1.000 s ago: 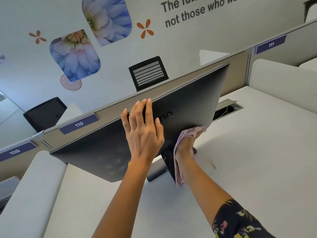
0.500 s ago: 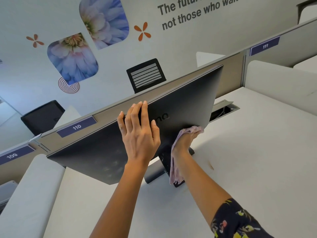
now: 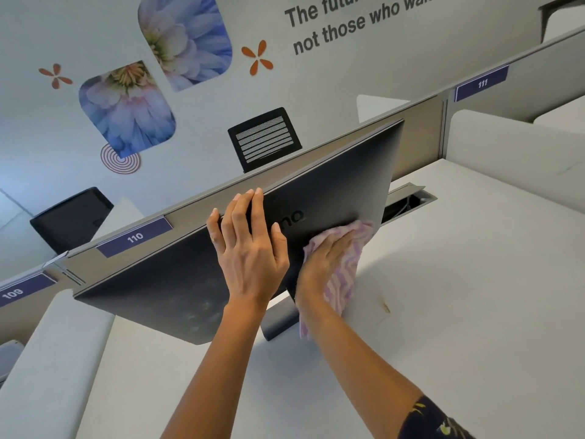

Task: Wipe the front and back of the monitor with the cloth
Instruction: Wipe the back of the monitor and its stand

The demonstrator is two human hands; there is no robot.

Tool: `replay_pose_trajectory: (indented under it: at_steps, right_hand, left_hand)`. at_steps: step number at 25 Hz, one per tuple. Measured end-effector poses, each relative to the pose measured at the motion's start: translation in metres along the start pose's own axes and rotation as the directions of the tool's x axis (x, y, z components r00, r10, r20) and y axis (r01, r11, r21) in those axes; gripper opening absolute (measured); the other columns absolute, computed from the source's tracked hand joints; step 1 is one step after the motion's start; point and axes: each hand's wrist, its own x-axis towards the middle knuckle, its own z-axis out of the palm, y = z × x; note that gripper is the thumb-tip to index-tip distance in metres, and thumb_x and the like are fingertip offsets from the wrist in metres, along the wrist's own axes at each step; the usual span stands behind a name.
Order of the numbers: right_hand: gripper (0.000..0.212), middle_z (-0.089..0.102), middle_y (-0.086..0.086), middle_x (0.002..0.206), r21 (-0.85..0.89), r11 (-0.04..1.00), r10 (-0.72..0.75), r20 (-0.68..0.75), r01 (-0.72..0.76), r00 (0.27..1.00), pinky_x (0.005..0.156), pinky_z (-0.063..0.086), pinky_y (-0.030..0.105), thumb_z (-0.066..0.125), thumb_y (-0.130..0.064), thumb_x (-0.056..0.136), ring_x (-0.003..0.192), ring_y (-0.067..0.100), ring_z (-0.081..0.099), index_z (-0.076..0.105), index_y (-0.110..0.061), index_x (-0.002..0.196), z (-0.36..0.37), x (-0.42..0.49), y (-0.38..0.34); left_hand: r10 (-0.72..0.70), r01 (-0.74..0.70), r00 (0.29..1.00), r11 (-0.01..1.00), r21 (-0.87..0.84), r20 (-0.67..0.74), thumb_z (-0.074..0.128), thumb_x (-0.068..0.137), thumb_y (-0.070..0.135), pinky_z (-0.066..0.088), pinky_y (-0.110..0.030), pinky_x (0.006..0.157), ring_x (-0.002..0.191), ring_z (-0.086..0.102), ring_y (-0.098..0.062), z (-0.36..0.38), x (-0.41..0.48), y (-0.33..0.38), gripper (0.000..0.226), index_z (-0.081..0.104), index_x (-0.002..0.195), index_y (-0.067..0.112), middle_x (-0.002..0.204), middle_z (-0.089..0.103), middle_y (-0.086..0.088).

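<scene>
The dark monitor [image 3: 332, 179] stands on the white desk [image 3: 474, 280] with its back toward me, tilted, part of a logo showing. My left hand [image 3: 250, 258] lies flat on the middle of the back, fingertips reaching the top edge. My right hand [image 3: 319, 264] presses the pink-and-white striped cloth [image 3: 348, 267] against the lower right part of the back, fingers spread over it. One end of the cloth hangs down past my wrist. The grey stand [image 3: 278, 324] shows below the panel between my forearms. The screen side is hidden.
A grey partition [image 3: 202, 213] labelled 110 runs right behind the monitor. White padded side dividers [image 3: 512, 147] [image 3: 47, 359] bound the desk. An open cable slot [image 3: 411, 199] sits at the back right. Black chairs [image 3: 264, 137] stand beyond the partition.
My right hand has come up from beside the stand onto the back panel, and the cloth now lies spread under it. My left hand has stayed on the panel.
</scene>
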Motion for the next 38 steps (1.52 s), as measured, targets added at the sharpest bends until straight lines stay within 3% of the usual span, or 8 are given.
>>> replay_pose_trajectory:
  at_steps: [2,5,9,16,23,29,35,38]
  right_hand:
    - [0.057,-0.008,0.011,0.163,-0.122,0.984,-0.128,0.041,0.132,0.991,0.120,-0.006,0.020,0.029,-0.028,0.108,0.150,0.008,-0.014,0.008,0.001,0.153,0.004,-0.024,0.007]
    - [0.065,-0.004,-0.002,0.165,-0.278,0.918,-0.248,0.152,0.283,0.957,0.124,0.008,0.033,0.021,-0.048,0.105,0.152,0.017,-0.001,-0.005,-0.019,0.157,-0.002,-0.048,0.030]
    - [0.066,0.013,0.011,0.163,-0.487,0.745,-0.362,0.279,0.456,0.889,0.116,0.029,0.054,0.023,-0.055,0.102,0.150,0.031,0.013,-0.005,-0.029,0.156,-0.034,-0.027,0.066]
    - [0.071,0.008,0.015,0.163,-0.516,0.671,-0.451,0.286,0.532,0.846,0.115,0.026,0.060,0.020,-0.061,0.101,0.149,0.039,0.013,-0.011,-0.028,0.156,-0.039,0.008,0.035]
    - [0.063,0.007,0.012,0.164,-0.447,0.369,-0.729,0.405,0.815,0.552,0.117,0.012,0.064,0.031,-0.050,0.104,0.148,0.040,0.014,0.006,-0.026,0.157,-0.008,0.005,-0.034]
    - [0.062,-0.005,0.005,0.165,-0.371,0.168,-0.707,0.601,0.913,0.374,0.114,0.020,0.066,0.031,-0.048,0.104,0.151,0.035,0.003,0.003,-0.031,0.156,-0.030,-0.003,0.002]
    - [0.049,0.016,0.012,0.162,-0.431,0.229,-0.755,0.487,0.873,0.439,0.115,0.017,0.064,0.030,-0.044,0.106,0.147,0.040,0.019,0.040,-0.022,0.149,-0.032,0.038,-0.042]
    - [0.048,0.014,0.012,0.162,-0.454,0.224,-0.785,0.440,0.862,0.436,0.114,0.009,0.067,0.033,-0.043,0.106,0.148,0.038,0.018,0.035,-0.027,0.151,-0.009,0.021,-0.068]
  left_hand:
    - [0.000,0.000,1.000,1.000,-0.003,-0.002,0.052,0.093,0.028,0.019,-0.046,0.118,0.130,0.039,-0.028,0.000,0.000,0.000,0.050,0.050,0.138,0.006,0.135,0.052,-0.016]
    - [0.001,-0.001,1.000,1.000,0.006,0.003,0.051,0.094,0.029,0.020,-0.047,0.118,0.129,0.039,-0.028,-0.001,0.000,0.000,0.050,0.050,0.139,0.005,0.135,0.052,-0.016]
    - [0.021,-0.021,1.000,1.000,-0.004,0.021,0.051,0.095,0.028,0.020,-0.047,0.118,0.130,0.041,-0.028,-0.004,0.000,0.000,0.050,0.048,0.140,0.006,0.137,0.051,-0.016]
    - [0.059,-0.055,0.996,0.996,-0.064,0.070,0.050,0.093,0.019,0.023,-0.047,0.118,0.134,0.039,-0.026,-0.015,0.001,-0.008,0.050,0.048,0.141,0.007,0.141,0.050,-0.012]
    - [0.085,-0.074,0.986,0.994,-0.077,0.145,0.045,0.097,0.024,0.022,-0.043,0.120,0.136,0.041,-0.025,-0.030,0.003,-0.025,0.047,0.048,0.141,0.008,0.144,0.049,-0.009]
    - [-0.024,0.024,0.994,1.000,0.003,0.109,0.044,0.097,0.025,0.023,-0.047,0.119,0.136,0.042,-0.025,-0.052,-0.017,-0.059,0.046,0.049,0.140,0.010,0.143,0.050,-0.008]
    - [-0.121,0.116,0.990,0.991,0.068,0.066,0.038,0.099,0.027,0.021,-0.049,0.119,0.135,0.044,-0.027,-0.077,-0.036,-0.102,0.046,0.050,0.140,0.010,0.142,0.052,-0.009]
    - [-0.157,0.152,0.986,0.984,0.090,0.050,0.039,0.098,0.027,0.021,-0.050,0.119,0.135,0.044,-0.028,-0.081,-0.042,-0.112,0.046,0.051,0.139,0.010,0.141,0.052,-0.010]
